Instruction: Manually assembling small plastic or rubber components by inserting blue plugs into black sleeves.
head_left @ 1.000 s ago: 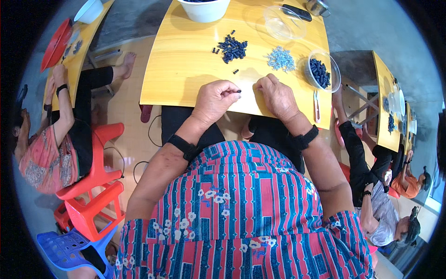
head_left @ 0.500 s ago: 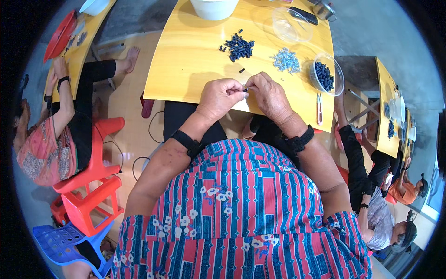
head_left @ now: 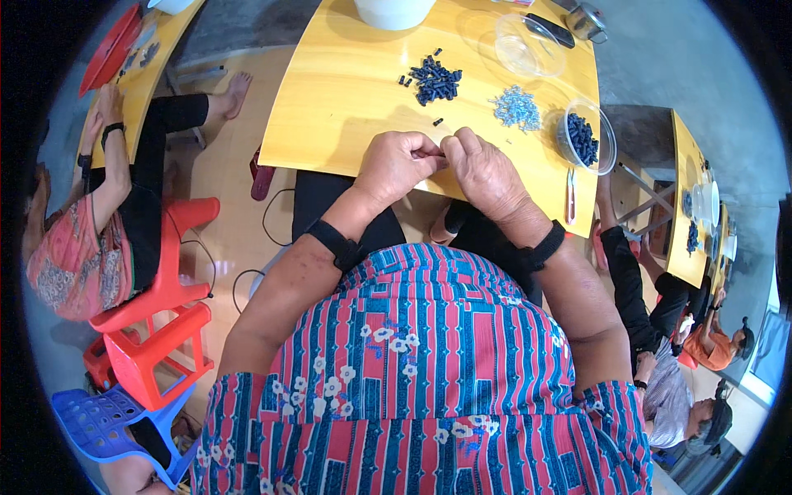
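My left hand [head_left: 399,168] and my right hand [head_left: 485,176] meet over the near edge of the yellow table [head_left: 330,91], fingertips pinched together. A small black piece is between the left fingertips, mostly hidden by them; what the right fingers grip cannot be made out. Just beyond lies a single small black piece [head_left: 438,122]. Farther off is a pile of short black cylindrical pieces [head_left: 436,81]. To its right is a heap of small clear bluish pieces [head_left: 516,108]. A clear round tub [head_left: 611,148] at the right holds more black pieces [head_left: 582,139].
A slim tool with a reddish handle [head_left: 570,198] lies by the right edge. Farther back are a clear empty-looking container [head_left: 528,54], a black phone-like object [head_left: 551,30], a metal cup [head_left: 586,22] and a white bowl [head_left: 394,12]. Other people sit at tables on both sides; red stools [head_left: 157,355] stand left.
The view has shifted slightly, so the table's things appear a little farther right. My fingers have closed in more, and the black piece between them is now more hidden.
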`<state>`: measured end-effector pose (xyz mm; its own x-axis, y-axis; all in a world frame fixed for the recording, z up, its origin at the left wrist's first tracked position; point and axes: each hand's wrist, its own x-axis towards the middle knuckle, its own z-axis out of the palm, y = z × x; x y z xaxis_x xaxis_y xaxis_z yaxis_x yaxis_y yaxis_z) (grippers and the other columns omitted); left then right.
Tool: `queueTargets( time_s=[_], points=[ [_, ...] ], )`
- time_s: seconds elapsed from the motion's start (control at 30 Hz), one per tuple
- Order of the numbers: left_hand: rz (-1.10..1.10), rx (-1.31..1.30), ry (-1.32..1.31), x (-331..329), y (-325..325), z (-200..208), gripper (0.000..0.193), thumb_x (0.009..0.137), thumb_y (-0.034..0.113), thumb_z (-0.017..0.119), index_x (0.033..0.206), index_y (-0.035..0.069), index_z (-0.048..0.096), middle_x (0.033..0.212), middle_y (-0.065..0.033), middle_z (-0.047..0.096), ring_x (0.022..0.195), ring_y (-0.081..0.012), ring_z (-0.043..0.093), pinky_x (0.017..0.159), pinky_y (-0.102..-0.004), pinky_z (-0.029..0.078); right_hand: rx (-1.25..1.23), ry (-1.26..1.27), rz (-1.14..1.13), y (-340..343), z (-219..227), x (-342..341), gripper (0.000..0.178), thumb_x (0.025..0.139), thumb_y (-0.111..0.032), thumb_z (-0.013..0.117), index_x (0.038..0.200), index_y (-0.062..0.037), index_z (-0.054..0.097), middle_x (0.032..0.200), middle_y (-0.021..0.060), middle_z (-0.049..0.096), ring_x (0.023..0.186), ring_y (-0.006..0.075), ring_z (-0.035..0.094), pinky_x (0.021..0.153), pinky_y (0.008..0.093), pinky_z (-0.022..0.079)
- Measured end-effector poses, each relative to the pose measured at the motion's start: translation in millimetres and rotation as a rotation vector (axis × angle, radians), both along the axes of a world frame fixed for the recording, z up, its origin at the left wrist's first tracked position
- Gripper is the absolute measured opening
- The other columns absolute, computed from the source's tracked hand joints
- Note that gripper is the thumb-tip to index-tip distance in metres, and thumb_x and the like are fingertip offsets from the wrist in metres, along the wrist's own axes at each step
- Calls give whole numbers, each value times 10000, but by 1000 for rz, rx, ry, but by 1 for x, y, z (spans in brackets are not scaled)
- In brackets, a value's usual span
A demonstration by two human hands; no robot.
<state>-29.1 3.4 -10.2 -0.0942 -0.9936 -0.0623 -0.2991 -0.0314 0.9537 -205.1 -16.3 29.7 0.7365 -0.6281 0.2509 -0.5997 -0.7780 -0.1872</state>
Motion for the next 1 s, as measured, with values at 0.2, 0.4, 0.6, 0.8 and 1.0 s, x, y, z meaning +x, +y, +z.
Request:
queueTargets(
  time_s=[0.2, 0.4, 0.6, 0.8, 1.0],
  points=[
    [-3, 32, 0, 6, -3, 0, 181, 777, 167, 767, 840, 3, 726, 730, -114, 704, 650, -151, 662, 625, -273, 520, -124, 133, 41, 0, 5, 8, 146, 805, -107, 553, 918, -32, 498, 844, 141, 493, 732, 294, 592, 609, 393, 513],
    [-26, 44, 119, 6, -2, -8, 177, 780, 173, 760, 845, 10, 733, 727, -96, 706, 655, -131, 658, 623, -267, 517, 477, -536, -201, 6, -23, 4, 115, 850, -3, 588, 958, 30, 610, 841, 118, 597, 660, 184, 625, 627, 293, 519],
    [-44, 10, 108, 8, 0, -4, 134, 823, 106, 723, 828, -27, 707, 725, -25, 689, 676, -54, 602, 628, -224, 502, 827, -815, -378, 14, -28, 3, 165, 857, 33, 615, 1009, 0, 674, 856, 55, 662, 723, 115, 640, 691, 245, 526],
    [-35, 30, 172, 7, -1, -1, 128, 834, 104, 714, 826, -24, 706, 725, -10, 673, 680, -52, 588, 628, -217, 490, 631, -730, -366, 15, -27, 6, 196, 805, 12, 682, 997, -25, 674, 885, 63, 643, 776, 126, 645, 697, 255, 530],
    [-37, 72, 233, 10, 0, -2, 151, 838, 145, 711, 848, -5, 718, 703, -13, 652, 669, -65, 586, 615, -229, 484, 362, -650, -256, 15, -26, 11, 203, 770, 5, 702, 959, -46, 648, 870, 108, 622, 771, 224, 647, 689, 300, 532]
  ],
)
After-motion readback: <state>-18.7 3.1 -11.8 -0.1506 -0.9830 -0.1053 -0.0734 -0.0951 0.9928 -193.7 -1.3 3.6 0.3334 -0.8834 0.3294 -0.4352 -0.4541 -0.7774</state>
